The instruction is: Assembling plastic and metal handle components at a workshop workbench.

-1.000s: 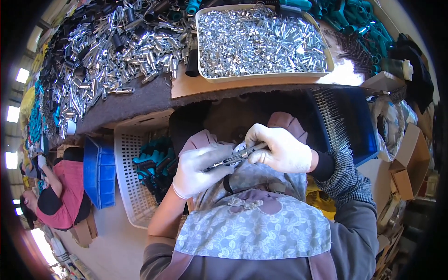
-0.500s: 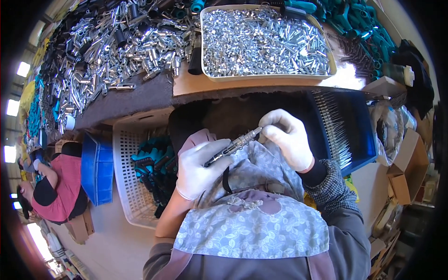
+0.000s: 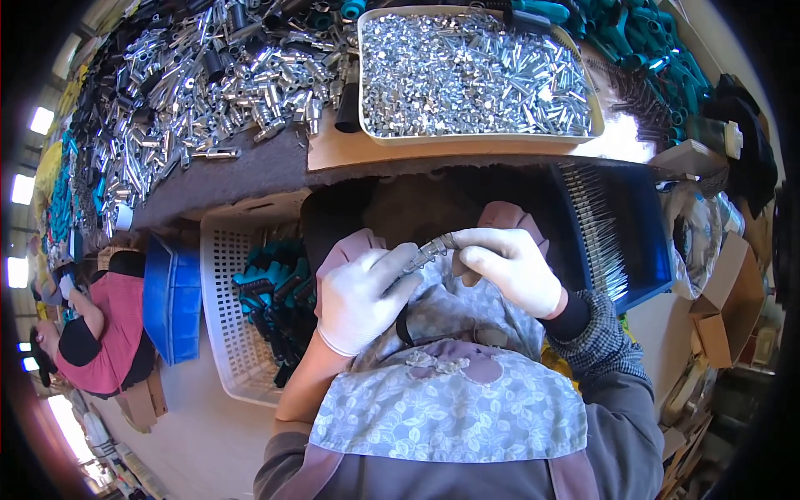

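item: slim metal part (image 3: 429,252), grey, with coil-like ridges; held between the two hands above the person's lap, in front of the bench edge, tilted with its right end higher.

left hand (image 3: 362,296): white-gloved; thumb and fingers pinching the lower end of the part, covering much of it.

right hand (image 3: 510,271): white-gloved; fingers bent at the upper end of the part, thumb close to the index finger; whether they pinch it, cannot tell, the contact being partly hidden.

apron (image 3: 467,408): grey, leaf-patterned, beneath the hands.

on the bench: pale tray (image 3: 362,83) filled with small shiny metal pieces (image 3: 467,75); to its left, a heap of metal parts (image 3: 225,92); to its right, teal housings (image 3: 646,37).

left of the knees: white basket (image 3: 231,333) with teal-and-black pieces (image 3: 271,283) inside; beyond it, blue bin (image 3: 172,300) and a seated co-worker (image 3: 117,325) in pink.

right of the knees: dark blue crate (image 3: 642,217) with a row of thin rods (image 3: 596,225) along its left side; farther right, an open cardboard box (image 3: 725,292).
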`<state>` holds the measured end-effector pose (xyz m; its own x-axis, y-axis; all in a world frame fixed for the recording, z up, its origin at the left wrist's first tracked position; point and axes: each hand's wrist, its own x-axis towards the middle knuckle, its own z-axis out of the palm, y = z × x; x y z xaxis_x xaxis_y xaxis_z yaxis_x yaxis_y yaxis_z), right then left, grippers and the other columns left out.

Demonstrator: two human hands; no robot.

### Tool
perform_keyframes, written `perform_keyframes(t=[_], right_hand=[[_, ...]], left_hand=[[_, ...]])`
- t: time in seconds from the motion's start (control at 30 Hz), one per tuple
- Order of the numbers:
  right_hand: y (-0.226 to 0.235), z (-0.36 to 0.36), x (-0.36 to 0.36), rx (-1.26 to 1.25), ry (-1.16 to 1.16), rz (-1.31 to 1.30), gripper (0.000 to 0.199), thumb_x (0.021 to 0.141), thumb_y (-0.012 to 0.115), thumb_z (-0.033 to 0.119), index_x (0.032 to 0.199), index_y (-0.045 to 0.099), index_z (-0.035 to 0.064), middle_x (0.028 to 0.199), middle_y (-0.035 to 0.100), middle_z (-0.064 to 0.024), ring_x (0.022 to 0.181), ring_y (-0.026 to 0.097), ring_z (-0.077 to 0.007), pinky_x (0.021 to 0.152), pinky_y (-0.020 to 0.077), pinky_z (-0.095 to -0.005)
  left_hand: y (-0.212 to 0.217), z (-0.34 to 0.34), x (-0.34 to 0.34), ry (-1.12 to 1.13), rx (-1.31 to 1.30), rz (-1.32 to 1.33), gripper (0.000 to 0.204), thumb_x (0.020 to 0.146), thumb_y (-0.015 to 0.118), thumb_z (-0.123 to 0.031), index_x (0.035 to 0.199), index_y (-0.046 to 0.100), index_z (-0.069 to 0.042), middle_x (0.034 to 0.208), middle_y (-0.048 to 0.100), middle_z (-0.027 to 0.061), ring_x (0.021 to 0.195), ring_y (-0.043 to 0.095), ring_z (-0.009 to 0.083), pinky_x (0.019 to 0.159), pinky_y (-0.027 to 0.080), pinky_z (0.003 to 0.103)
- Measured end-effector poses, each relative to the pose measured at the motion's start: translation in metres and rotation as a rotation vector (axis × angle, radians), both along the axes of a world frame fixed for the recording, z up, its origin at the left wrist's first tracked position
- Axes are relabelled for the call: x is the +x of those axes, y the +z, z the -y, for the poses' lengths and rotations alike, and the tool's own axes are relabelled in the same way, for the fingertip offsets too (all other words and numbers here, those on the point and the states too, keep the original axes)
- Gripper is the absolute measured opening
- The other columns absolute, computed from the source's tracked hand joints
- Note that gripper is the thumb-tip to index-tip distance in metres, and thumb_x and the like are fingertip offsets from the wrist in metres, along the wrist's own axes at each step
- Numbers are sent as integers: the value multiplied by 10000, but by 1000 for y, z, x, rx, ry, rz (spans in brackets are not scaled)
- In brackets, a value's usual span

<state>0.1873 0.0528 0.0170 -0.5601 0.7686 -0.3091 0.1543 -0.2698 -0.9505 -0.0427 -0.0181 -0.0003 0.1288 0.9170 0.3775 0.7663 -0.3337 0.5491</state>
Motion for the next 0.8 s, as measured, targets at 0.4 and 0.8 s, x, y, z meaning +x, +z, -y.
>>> perform_keyframes(t=[0.4, 0.8], right_hand=[[1, -36, 25, -363, 182, -132, 457, 1029, 587, 288, 1335, 597, -50, 1043, 730, -144, 815, 715, -187, 737, 595, -299], [64, -287, 151, 1352, -521, 813, 186, 873, 620, 153, 956, 774, 87, 968, 736, -152, 929, 702, -349, 847, 555, -433]], left_hand=[[-13, -26, -3, -117, 54, -125, 281, 770, 773, -214, 1039, 751, -140, 836, 677, 67, 727, 678, 269, 665, 544, 372], [-5, -25, 0, 0, -126, 258, 273, 698, 793, -77, 961, 752, -14, 862, 709, 166, 805, 680, 323, 760, 542, 376]])
